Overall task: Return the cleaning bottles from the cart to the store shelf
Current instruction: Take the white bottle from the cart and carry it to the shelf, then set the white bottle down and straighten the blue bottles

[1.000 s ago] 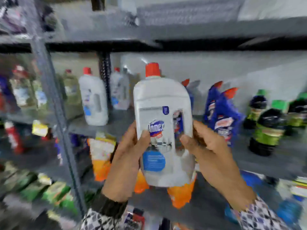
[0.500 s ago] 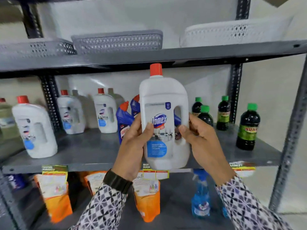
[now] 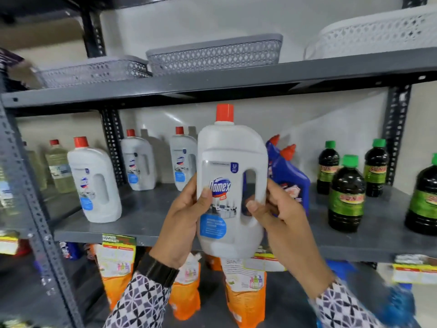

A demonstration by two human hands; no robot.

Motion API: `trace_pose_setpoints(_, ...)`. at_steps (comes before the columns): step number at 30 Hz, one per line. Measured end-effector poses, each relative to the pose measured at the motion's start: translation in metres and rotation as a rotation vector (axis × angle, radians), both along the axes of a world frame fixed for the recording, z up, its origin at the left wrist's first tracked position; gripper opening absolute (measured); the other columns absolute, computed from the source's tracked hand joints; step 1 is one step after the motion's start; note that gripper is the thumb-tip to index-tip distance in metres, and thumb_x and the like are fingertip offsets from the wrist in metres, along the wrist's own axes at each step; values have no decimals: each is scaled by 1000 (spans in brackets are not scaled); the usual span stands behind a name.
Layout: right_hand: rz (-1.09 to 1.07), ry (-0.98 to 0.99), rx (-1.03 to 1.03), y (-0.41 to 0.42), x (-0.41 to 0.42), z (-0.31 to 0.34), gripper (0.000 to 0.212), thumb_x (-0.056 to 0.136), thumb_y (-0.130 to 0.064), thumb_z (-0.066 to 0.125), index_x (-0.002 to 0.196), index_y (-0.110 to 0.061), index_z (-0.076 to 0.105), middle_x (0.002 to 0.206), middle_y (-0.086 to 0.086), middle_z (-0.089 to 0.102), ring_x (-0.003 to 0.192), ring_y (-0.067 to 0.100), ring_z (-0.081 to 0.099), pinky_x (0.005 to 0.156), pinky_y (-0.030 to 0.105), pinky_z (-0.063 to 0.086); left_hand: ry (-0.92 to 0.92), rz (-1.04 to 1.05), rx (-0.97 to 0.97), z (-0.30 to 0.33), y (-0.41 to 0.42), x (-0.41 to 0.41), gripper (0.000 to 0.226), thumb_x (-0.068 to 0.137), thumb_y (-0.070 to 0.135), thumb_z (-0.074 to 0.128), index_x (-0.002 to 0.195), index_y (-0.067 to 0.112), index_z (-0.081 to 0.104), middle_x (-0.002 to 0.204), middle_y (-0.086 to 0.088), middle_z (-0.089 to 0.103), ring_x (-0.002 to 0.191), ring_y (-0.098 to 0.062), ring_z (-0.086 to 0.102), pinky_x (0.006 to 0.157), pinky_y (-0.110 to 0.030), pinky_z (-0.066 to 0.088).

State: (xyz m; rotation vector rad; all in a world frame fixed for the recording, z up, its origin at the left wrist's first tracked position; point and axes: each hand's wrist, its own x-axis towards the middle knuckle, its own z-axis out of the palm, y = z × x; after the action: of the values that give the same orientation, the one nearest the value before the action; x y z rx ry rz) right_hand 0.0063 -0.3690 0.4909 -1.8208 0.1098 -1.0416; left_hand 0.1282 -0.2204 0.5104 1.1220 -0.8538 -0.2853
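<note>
White Domex bottle held upright, long axis vertical | clasped by left hand and right hand | shelf gap lies at 10 o'clock, nearer left hand.

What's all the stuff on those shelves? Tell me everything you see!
Domex bottle: 1, white with red cap, held in front of middle shelf.
Matching white bottles: 3, red caps, middle shelf left.
Blue bottles: 2, red caps, behind the held one.
Dark bottles: 4 visible, green caps, middle shelf right.
Baskets: 3, two grey, one white, top shelf.
Orange pouches: several, bottom shelf.
Left hand, right hand: grip on Domex bottle.
</note>
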Motion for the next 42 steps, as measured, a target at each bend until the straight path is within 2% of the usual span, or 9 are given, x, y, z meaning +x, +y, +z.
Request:
trace_pose_setpoints(6, -99, 91, -53, 56, 124, -21, 47, 97, -30, 61, 142, -27, 49, 127, -3, 72, 116, 21, 70, 98, 50, 57, -83, 178, 76, -16, 43, 107, 30, 104, 7, 43, 130, 11, 58, 125, -3, 73, 120, -21, 65, 96, -28, 58)
trace_pose_setpoints(12, -108, 215, -98, 73, 221, -26, 44, 99, -15, 62, 141, -23, 49, 122, 7, 73, 115, 27, 69, 94, 47, 57, -99, 361, 204, -33, 63, 188, 39, 105, 7, 42, 144, 6, 48, 124, 2, 69, 109, -6, 68, 87, -17, 58)
trace_pose_setpoints(14, -66, 224, -90, 71, 237, -26, 45, 100, -14, 61, 143, -23, 49, 123, 7, 73, 117, 26, 69, 96, 45, 57, -125, 388, 237, -32, 65, 201, 38, 105, 7, 43, 143, 6, 48, 119, 9, 68, 98, 9, 69, 90, -14, 57)
trace_pose_setpoints(16, -9, 233, -92, 68, 246, -27, 52, 101, -19, 61, 149, -27, 43, 129, 4, 70, 120, 24, 67, 99, 45, 56, -164, 392, 265, -32, 68, 211, 40, 105, 11, 44, 145, 11, 46, 125, 9, 67, 103, 15, 66, 102, -20, 53)
trace_pose_setpoints(21, 160, 400, -104, 61, 241, -45, 79, 87, -19, 78, 152, -28, 34, 138, -3, 65, 122, 16, 66, 104, 37, 55, -212, 329, 384, -38, 82, 229, 42, 104, 26, 50, 146, 27, 49, 136, 10, 67, 126, -4, 62, 109, -32, 50)
trace_pose_setpoints(26, 62, 399, -89, 58, 254, -47, 71, 86, -14, 79, 145, -25, 40, 130, 1, 69, 117, 21, 69, 101, 43, 58, -186, 198, 436, -45, 78, 242, 54, 101, 21, 56, 151, 33, 39, 141, 10, 64, 128, -7, 62, 100, -28, 55)
trace_pose_setpoints(29, -11, 379, -84, 58, 251, -49, 65, 86, -14, 77, 140, -24, 42, 125, 0, 68, 114, 23, 69, 97, 44, 58, -204, 166, 490, -58, 71, 245, 64, 98, 14, 61, 154, 29, 34, 143, 6, 62, 133, -14, 59, 110, -37, 50)
trace_pose_setpoints(39, 25, 409, -77, 53, 241, -47, 65, 90, -14, 76, 143, -23, 39, 130, -2, 65, 111, 16, 64, 86, 23, 49, -152, 191, 469, -73, 67, 250, 69, 90, 2, 68, 149, 23, 39, 134, -2, 68, 123, -14, 65, 96, -25, 57)
trace_pose_setpoints(42, 41, 428, -109, 57, 230, -46, 71, 91, -12, 75, 148, -24, 34, 138, -1, 63, 121, 16, 64, 92, 23, 54, -142, 215, 493, -67, 71, 240, 68, 89, 3, 70, 148, 24, 42, 132, 0, 69, 122, -14, 66, 102, -32, 55)
